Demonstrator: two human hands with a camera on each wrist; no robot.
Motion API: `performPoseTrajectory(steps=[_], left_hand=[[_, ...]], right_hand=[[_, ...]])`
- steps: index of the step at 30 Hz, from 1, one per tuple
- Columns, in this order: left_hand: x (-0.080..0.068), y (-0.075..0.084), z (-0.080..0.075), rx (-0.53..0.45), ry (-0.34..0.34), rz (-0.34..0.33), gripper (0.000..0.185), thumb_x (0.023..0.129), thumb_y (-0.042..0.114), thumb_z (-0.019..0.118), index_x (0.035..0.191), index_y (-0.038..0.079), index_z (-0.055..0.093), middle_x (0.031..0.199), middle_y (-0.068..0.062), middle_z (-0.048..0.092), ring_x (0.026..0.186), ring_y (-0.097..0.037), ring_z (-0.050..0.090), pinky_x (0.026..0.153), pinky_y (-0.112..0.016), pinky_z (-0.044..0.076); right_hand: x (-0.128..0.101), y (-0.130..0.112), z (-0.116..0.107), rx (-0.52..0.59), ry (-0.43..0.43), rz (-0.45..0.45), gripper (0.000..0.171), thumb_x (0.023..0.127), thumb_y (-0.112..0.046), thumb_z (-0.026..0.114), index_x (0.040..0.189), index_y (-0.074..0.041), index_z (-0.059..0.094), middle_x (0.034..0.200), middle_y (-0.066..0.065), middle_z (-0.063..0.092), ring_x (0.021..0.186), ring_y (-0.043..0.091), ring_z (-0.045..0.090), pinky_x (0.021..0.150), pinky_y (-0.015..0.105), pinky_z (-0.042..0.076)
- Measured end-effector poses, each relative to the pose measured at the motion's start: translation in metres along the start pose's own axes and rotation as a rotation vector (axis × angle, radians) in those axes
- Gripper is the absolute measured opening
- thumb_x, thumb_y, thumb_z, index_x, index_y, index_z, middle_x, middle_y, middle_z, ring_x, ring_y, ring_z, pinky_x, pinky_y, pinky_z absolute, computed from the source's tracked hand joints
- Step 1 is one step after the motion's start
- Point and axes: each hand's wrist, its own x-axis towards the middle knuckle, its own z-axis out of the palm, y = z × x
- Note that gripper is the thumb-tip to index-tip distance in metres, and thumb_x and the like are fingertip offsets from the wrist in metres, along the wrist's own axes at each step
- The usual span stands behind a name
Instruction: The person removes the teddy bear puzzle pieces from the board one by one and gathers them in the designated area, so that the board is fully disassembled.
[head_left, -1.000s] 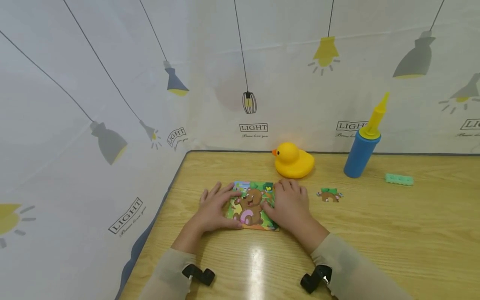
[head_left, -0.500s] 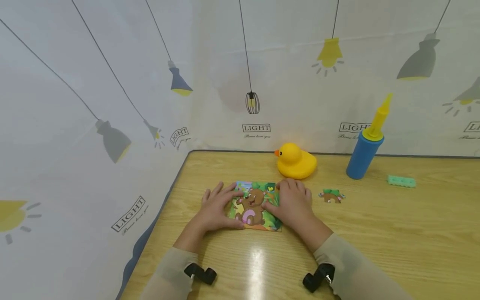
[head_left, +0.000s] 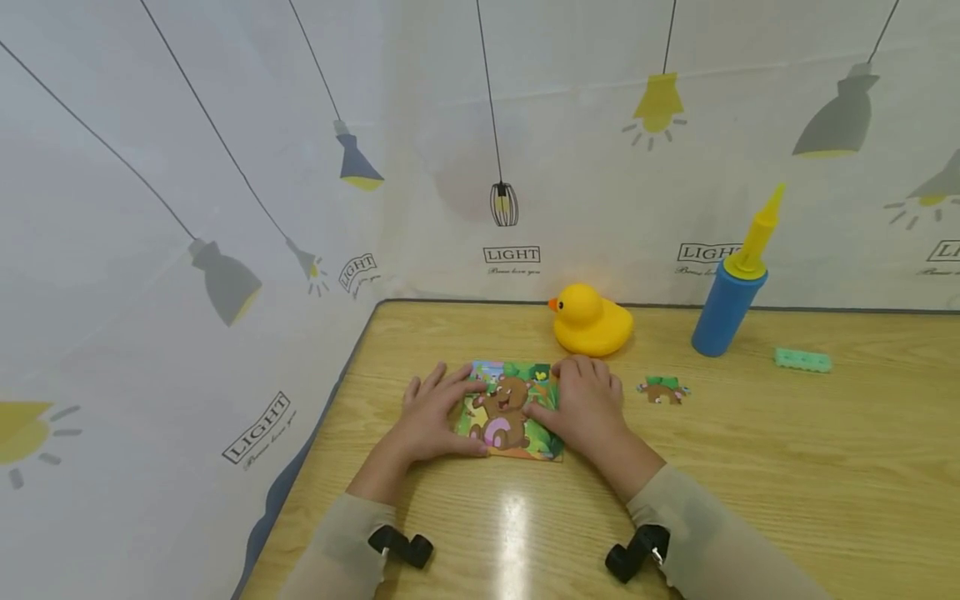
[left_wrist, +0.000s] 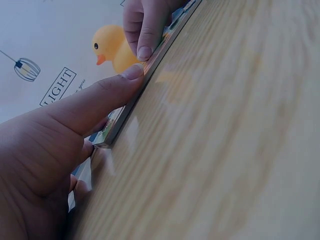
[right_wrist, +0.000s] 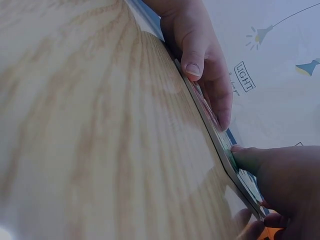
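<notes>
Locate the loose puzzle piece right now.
In the head view, the loose puzzle piece lies on the table, just right of the right hand, nearer the camera than the yellow duck and the blue pump.

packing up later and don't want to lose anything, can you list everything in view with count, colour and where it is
bear picture board: 1, multicoloured, on the table between the hands
loose jigsaw piece: 1, brown and green, right of the right hand
toy duck: 1, yellow with orange beak, beyond the board
pump: 1, blue with yellow top, right of the duck
toy brick: 1, mint green, right of the pump
table: 1, light wood, under everything
wall covering: pale with printed lamps, behind the table
black wrist devices: 2, one per wrist
sleeves: 2, beige
left hand: 1, at the board's left
right hand: 1, at its right
</notes>
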Motion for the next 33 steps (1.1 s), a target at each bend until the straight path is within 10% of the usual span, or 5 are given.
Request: performPoseTrajectory(steps=[33], left_hand=[[-0.0002,0.0026,-0.0016,-0.011,-0.006,-0.004,0.094,0.074,0.059,0.095,0.155,0.03,0.057,0.175,-0.001,0.028,0.162,-0.041,0.007,0.121,-0.073,-0.005]], right_hand=[[-0.0048,-0.0033,0.0008,0.038,0.081,-0.03,0.076,0.085,-0.051,0.09,0.133,-0.003,0.056,0.129,0.016,0.057,0.127,0.039,0.045,0.106,0.056,0.036]])
